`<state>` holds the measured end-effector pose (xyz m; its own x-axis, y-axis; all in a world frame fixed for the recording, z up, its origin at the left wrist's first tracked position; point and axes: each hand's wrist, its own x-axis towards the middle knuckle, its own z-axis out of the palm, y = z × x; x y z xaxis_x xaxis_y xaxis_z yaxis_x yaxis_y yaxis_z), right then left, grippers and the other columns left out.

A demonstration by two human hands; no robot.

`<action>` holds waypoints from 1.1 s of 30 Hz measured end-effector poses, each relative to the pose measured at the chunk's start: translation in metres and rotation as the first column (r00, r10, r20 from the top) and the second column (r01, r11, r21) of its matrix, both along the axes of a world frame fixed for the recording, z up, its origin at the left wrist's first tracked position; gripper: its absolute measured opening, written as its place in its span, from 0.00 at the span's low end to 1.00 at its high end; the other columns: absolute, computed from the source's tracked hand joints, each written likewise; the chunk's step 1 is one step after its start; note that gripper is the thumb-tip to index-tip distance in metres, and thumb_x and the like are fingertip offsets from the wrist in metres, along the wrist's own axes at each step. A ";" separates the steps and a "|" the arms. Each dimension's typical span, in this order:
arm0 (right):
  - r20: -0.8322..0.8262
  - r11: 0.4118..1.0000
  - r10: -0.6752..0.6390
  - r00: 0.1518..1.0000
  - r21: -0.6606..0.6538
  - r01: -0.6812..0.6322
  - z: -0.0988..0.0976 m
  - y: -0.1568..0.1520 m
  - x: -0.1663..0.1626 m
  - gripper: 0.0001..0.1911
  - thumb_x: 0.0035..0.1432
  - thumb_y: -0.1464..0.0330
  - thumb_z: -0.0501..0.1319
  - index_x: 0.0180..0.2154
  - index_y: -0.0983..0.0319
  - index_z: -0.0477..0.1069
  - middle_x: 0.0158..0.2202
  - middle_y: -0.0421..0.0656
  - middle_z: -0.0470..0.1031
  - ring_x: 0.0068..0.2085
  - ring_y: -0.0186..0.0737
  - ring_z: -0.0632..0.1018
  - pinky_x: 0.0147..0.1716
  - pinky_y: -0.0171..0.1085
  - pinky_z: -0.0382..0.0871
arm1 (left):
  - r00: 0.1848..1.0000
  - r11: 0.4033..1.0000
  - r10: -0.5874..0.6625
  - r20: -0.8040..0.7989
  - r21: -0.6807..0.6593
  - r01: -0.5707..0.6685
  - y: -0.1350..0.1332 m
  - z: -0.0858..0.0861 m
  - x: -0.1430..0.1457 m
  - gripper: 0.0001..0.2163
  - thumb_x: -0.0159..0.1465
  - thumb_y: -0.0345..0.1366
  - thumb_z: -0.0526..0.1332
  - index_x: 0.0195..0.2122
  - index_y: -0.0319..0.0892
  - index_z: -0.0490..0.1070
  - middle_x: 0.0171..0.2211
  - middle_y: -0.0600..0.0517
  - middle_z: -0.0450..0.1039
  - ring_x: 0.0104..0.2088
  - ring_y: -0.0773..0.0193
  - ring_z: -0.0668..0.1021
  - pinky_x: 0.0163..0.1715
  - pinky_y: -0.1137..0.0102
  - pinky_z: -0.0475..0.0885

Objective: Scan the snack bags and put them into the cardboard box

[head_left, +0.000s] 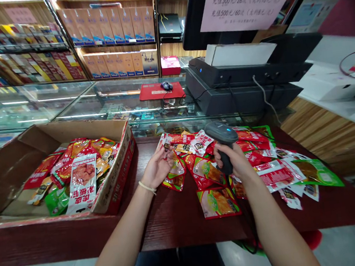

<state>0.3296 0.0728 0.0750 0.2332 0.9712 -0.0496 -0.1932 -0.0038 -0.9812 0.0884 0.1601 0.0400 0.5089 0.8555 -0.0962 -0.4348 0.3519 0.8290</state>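
My right hand [233,160] is wrapped round the grip of a black barcode scanner [221,133], whose head points up and left over a heap of snack packets [205,168]. To its left, my left hand [159,165] is palm up with curled fingers, holding a small red and white snack packet [166,141] at its fingertips. Just right of that hand lies a red and green packet [176,171]. A flat packet with a green and red edge [219,203] lies nearest the table's front. More red, white and green packets [278,172] spread to the right.
An open cardboard box [119,169] with several packets stands at the left. A glass counter [113,102] runs behind the dark wooden table [175,227], bearing a red mouse pad [147,93] and a black cash machine [224,93]. The scanner's cable hangs over the front edge.
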 end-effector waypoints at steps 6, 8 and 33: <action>0.012 1.000 -0.005 1.000 0.025 0.005 0.005 -0.001 -0.004 0.16 0.54 0.60 0.66 0.23 0.61 0.64 0.18 0.35 0.64 0.16 0.28 0.64 0.14 0.29 0.60 | 0.998 0.998 0.060 0.027 0.003 -0.060 0.002 0.001 0.001 0.18 0.60 0.39 0.63 0.52 0.43 0.71 0.49 0.47 0.74 0.40 0.65 0.77 0.39 0.70 0.73; 0.010 1.000 -0.002 1.000 0.020 0.001 0.006 -0.002 -0.004 0.16 0.54 0.60 0.66 0.23 0.61 0.64 0.18 0.35 0.65 0.16 0.28 0.64 0.14 0.29 0.60 | 0.987 0.988 0.155 0.032 -0.017 -0.154 0.002 -0.002 0.003 0.23 0.55 0.30 0.67 0.53 0.45 0.70 0.45 0.49 0.76 0.38 0.66 0.78 0.40 0.72 0.73; 0.281 0.937 0.331 0.901 -0.212 -0.278 0.009 -0.005 -0.029 0.16 0.45 0.60 0.72 0.31 0.58 0.69 0.14 0.35 0.67 0.13 0.34 0.66 0.13 0.35 0.58 | 0.908 0.899 0.417 0.037 -0.165 -0.407 0.009 -0.017 0.008 0.14 0.53 0.29 0.68 0.38 0.41 0.65 0.35 0.53 0.77 0.31 0.70 0.79 0.41 0.70 0.74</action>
